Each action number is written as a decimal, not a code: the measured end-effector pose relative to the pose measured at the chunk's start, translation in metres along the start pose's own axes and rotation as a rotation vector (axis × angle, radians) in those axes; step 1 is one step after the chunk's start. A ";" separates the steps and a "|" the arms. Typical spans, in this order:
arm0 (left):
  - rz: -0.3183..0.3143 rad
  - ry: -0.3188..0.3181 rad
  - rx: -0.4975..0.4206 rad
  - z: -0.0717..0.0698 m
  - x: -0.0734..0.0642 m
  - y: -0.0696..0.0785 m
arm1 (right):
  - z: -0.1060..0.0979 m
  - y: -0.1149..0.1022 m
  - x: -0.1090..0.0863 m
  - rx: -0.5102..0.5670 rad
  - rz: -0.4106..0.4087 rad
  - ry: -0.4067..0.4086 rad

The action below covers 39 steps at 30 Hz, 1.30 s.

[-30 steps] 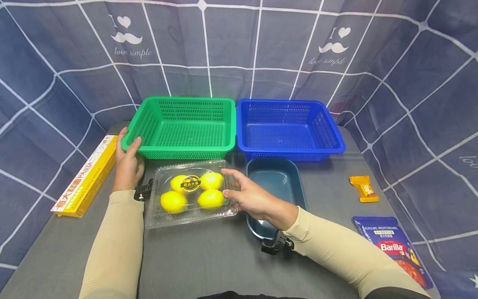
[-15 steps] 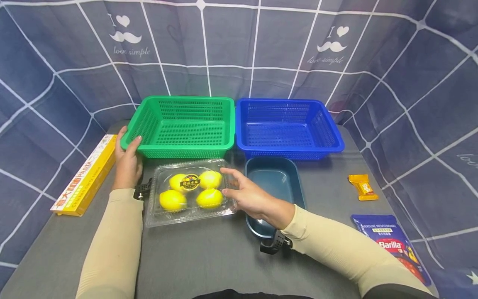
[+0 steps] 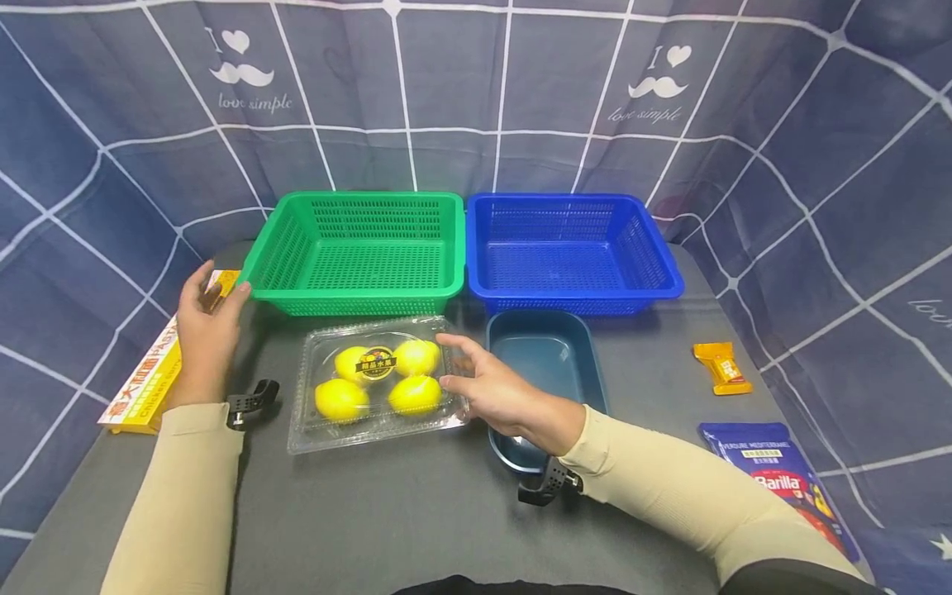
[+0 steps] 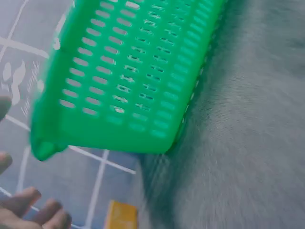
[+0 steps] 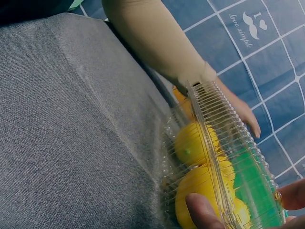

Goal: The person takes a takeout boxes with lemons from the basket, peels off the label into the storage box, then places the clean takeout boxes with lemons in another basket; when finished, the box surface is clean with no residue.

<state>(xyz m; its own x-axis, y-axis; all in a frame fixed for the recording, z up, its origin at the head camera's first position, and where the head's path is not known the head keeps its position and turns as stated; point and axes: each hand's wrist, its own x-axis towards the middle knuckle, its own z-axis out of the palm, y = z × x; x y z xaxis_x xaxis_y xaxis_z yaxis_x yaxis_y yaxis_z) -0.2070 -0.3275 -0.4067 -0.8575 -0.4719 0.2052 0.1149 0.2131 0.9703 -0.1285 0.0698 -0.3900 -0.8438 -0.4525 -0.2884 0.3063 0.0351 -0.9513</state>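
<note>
Four lemons (image 3: 416, 394) lie in a clear box (image 3: 349, 440) pinched by the right grip (image 3: 497, 388); the loose left grip (image 3: 208, 337) holds nothing.

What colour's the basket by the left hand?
Green; the basket shows best in the head view.

The table (image 3: 357, 529) has a grey, finely woven surface. Directly on it stand 2 slotted baskets, 1 dish and 3 packs. Taking the green basket (image 3: 364, 305) as landmark, the blue basket (image 3: 574, 305) is just beside its right end. The dark blue dish (image 3: 539, 354) sits ahead and to the right. The yellow pasta box (image 3: 149, 384) slants at its left. Well off right lie the orange packet (image 3: 723, 368) and, nearer the viewer, the Barilla pouch (image 3: 777, 463).
</note>
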 end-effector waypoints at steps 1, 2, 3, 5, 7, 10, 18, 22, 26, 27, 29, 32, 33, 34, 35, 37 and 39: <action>0.008 0.003 0.032 -0.004 -0.004 0.001 | 0.000 0.000 0.000 -0.003 -0.001 0.002; 0.008 0.001 0.055 -0.006 -0.009 0.004 | 0.000 0.000 0.000 -0.004 0.000 0.003; 0.007 -0.005 0.076 -0.009 -0.014 0.006 | 0.000 0.000 0.000 -0.005 0.000 0.006; 0.003 -0.015 0.094 -0.012 -0.026 0.010 | 0.000 -0.001 0.000 -0.007 -0.004 0.008; -0.015 -0.034 0.046 -0.015 -0.038 0.013 | 0.000 -0.001 0.000 -0.007 -0.007 0.007; 0.009 -0.114 0.009 -0.017 -0.057 0.013 | 0.001 -0.001 0.000 -0.004 -0.009 0.004; 0.108 -0.515 -0.183 -0.006 -0.100 0.005 | 0.001 0.001 0.002 0.003 -0.014 0.013; 0.043 -0.635 -0.303 -0.002 -0.111 -0.003 | 0.001 0.002 0.002 0.001 -0.014 0.008; 0.037 -0.719 -0.260 -0.001 -0.115 -0.008 | 0.001 0.002 0.003 0.003 -0.005 0.009; 0.045 -0.732 -0.239 0.000 -0.115 -0.009 | 0.001 0.002 0.002 0.004 -0.003 0.010; 0.058 -0.752 -0.191 0.001 -0.116 -0.012 | 0.001 0.002 0.002 0.006 -0.005 0.011; 0.072 -0.773 -0.149 0.002 -0.116 -0.016 | 0.002 0.003 0.002 0.005 -0.005 0.013; 0.078 -0.781 -0.147 0.003 -0.117 -0.017 | 0.002 0.003 0.002 0.006 -0.004 0.013; 0.084 -0.785 -0.149 0.003 -0.117 -0.018 | 0.002 0.003 0.002 0.006 -0.003 0.014; 0.087 -0.787 -0.161 0.004 -0.117 -0.019 | 0.002 0.003 0.002 0.007 -0.002 0.013; 0.088 -0.788 -0.206 0.005 -0.118 -0.021 | 0.001 0.003 0.002 0.007 -0.005 0.013; 0.082 -0.789 -0.260 0.007 -0.119 -0.022 | 0.001 0.003 0.002 0.008 -0.009 0.012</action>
<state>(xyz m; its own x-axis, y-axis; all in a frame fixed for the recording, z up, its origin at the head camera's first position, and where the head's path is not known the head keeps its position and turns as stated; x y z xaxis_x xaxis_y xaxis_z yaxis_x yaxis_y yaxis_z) -0.1112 -0.2702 -0.4534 -0.9297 0.2953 0.2200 0.2212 -0.0296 0.9748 -0.1284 0.0681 -0.3934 -0.8517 -0.4422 -0.2810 0.3019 0.0242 -0.9530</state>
